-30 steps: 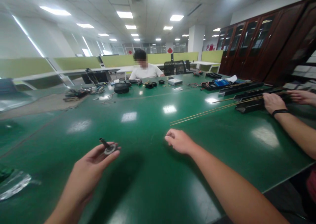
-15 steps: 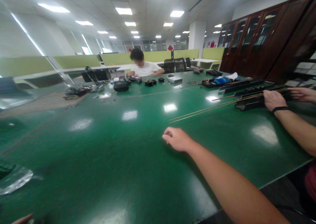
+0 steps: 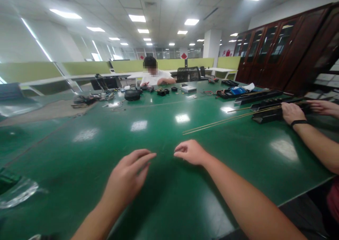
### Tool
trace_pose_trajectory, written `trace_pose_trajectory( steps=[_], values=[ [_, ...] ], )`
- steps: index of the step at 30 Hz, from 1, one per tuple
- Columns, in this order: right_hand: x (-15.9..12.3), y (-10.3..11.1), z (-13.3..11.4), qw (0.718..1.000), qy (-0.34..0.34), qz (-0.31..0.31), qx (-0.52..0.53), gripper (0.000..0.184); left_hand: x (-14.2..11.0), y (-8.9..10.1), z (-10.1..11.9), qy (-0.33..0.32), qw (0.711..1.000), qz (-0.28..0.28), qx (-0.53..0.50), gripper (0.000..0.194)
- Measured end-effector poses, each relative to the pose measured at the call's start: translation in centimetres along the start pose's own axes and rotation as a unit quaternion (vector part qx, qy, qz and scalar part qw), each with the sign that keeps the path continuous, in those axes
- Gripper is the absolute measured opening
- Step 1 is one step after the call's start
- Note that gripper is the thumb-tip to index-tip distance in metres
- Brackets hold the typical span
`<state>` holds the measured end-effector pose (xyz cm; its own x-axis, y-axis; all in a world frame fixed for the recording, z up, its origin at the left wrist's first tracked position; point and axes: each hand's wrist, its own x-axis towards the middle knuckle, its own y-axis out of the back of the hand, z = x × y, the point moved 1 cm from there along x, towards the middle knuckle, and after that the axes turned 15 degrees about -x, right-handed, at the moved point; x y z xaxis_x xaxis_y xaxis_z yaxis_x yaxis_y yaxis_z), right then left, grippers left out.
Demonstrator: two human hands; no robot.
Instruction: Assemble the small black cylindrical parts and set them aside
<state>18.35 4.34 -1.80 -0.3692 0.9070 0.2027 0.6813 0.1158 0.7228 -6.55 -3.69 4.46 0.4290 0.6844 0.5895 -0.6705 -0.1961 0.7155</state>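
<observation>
My left hand (image 3: 127,178) hovers palm down over the green table (image 3: 87,151), fingers stretched out toward the middle, and nothing shows in it. My right hand (image 3: 189,151) rests on the table a little to its right. Its fingers are curled in, with thumb and forefinger tips close together; what they pinch, if anything, is too small to make out. The two hands are a short gap apart. Thin brass rods (image 3: 230,119) lie on the table beyond my right hand.
At the right, a co-worker's hand (image 3: 291,113) with a black wristband rests on long black trays (image 3: 267,115). Another person (image 3: 155,77) sits at the far end behind scattered tools and parts (image 3: 132,94). Clear plastic wrap (image 3: 18,194) lies at the left edge.
My left hand held a small metal part with a shaft, dropped out of view at lower left, and is now back, reaching forward with no part visible. My right hand has barely moved.
</observation>
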Motion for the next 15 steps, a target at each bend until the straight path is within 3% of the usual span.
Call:
trace_pose_trajectory(
  steps=[2,4,7,12,15],
  values=[
    [0.1,-0.1,0.2,0.999,-0.012,-0.021,0.030,0.028,2.0,-3.5,0.0,-0.042,0.996,-0.074,0.007,0.035],
    [0.1,-0.2,0.4,0.997,-0.015,-0.042,0.059,0.025,3.2,-6.1,0.1,-0.069,0.991,-0.114,0.002,0.035],
    [-0.1,-0.3,0.2,0.991,-0.006,-0.078,0.106,0.021,3.6,-7.8,0.2,-0.077,0.989,-0.122,-0.017,0.025],
    [-0.3,-0.3,-0.2,0.979,-0.007,-0.122,0.163,0.033,2.9,-6.7,0.1,-0.060,0.993,-0.101,-0.023,0.020],
    [-0.2,-0.1,-0.2,0.984,-0.006,-0.101,0.145,0.038,2.4,-4.4,0.1,-0.020,0.998,-0.027,-0.044,0.017]
  ],
)
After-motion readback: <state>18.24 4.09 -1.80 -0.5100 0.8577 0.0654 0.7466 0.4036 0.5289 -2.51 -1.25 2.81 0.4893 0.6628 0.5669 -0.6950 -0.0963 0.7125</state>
